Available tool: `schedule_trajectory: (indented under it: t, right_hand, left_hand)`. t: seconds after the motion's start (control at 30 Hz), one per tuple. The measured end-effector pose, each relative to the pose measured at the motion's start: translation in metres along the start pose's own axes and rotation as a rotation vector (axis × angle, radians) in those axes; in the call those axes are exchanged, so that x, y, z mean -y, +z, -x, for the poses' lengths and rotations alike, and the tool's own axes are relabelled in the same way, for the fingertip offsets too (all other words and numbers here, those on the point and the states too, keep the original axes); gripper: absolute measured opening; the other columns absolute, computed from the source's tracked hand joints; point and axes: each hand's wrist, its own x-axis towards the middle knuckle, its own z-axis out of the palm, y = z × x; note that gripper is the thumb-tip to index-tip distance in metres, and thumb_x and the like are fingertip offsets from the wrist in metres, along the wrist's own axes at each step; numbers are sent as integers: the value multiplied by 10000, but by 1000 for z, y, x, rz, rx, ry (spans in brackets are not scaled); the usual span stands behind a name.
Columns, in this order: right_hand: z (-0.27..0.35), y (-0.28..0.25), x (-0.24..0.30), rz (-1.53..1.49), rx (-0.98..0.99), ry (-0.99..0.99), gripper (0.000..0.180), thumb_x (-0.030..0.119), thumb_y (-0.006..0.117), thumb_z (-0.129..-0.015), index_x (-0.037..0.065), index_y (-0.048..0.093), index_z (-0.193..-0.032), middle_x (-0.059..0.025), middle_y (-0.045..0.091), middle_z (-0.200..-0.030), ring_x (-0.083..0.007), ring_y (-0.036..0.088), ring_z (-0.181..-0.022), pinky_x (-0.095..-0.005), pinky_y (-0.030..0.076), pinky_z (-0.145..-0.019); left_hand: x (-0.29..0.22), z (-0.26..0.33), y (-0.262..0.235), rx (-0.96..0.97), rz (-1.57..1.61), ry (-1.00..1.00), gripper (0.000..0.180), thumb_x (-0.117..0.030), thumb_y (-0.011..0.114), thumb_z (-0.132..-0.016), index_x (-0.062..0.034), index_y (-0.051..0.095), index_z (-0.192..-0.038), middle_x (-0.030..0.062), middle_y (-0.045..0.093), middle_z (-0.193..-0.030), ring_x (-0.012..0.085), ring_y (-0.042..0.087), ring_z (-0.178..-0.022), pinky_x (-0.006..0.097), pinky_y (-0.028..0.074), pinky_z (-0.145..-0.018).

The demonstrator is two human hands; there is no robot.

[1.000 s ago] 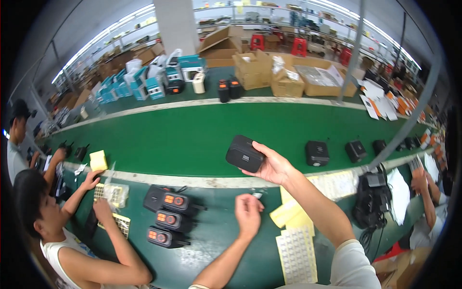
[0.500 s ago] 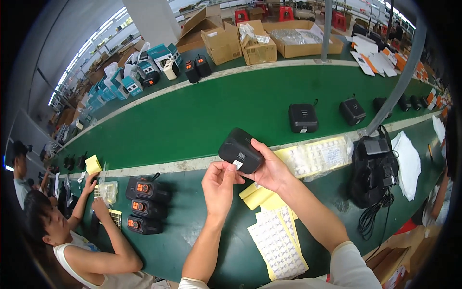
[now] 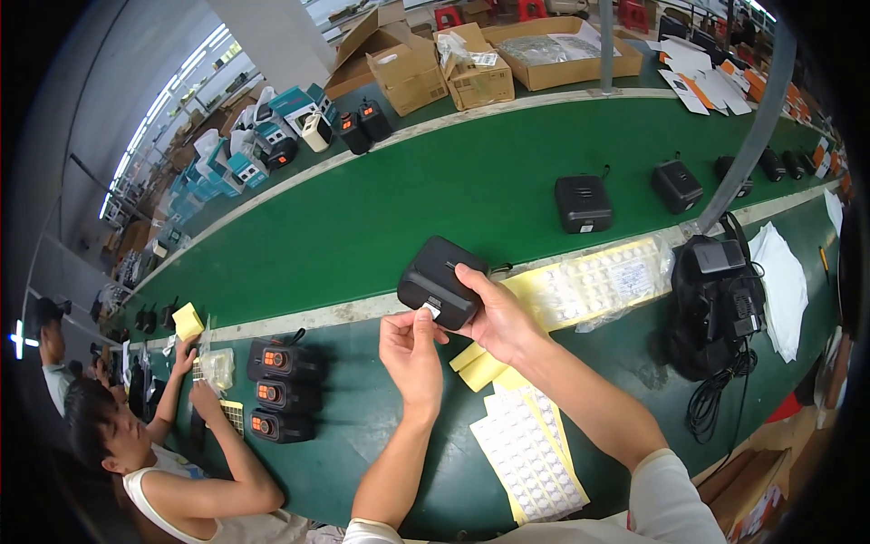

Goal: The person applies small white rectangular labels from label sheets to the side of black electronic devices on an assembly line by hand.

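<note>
A black boxy device (image 3: 439, 276) with rounded edges is held above the near edge of the green belt, its back turned up. My right hand (image 3: 500, 319) grips it from the right, thumb on top. At its lower edge sits a small white sticker (image 3: 433, 310), pinched against the casing by the thumb and fingers of my left hand (image 3: 412, 354). Below my hands lie sheets of round white stickers (image 3: 530, 458), with a folded yellow sheet (image 3: 480, 364) beside them. A plastic-wrapped stack of sticker sheets (image 3: 589, 286) rests beyond my right wrist.
Three black devices with orange buttons (image 3: 283, 396) stand left on the table. A co-worker (image 3: 204, 471) sits beyond them. More black devices (image 3: 584, 203) are on the green belt (image 3: 362, 218). A black bag with cables (image 3: 711, 308) lies right, near a metal post (image 3: 757, 136).
My view has shifted slightly. The device has turned a little in my hands, showing more of its flat side. My left thumb stays at the white sticker.
</note>
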Motion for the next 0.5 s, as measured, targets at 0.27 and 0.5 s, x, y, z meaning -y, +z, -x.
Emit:
schedule_trajectory:
  t: [0.27, 0.5]
  right_hand:
    - [0, -3, -2, 24, 14, -10, 426, 351, 628, -913, 31, 528, -1175, -118, 630, -1058, -193, 641, -929, -384, 552, -810]
    - [3, 5, 0, 37, 22, 4, 424, 358, 598, -928, 29, 530, -1187, -124, 629, -1062, -203, 643, -926, -386, 555, -800]
  left_hand:
    - [11, 4, 2, -38, 17, 44, 132, -78, 595, -944, -25, 482, -902, 44, 562, -774, 78, 536, -627, 217, 452, -590]
    - [10, 4, 2, -61, 44, 44, 136, -79, 597, -943, -31, 477, -900, 39, 559, -767, 77, 529, -616, 214, 441, -566]
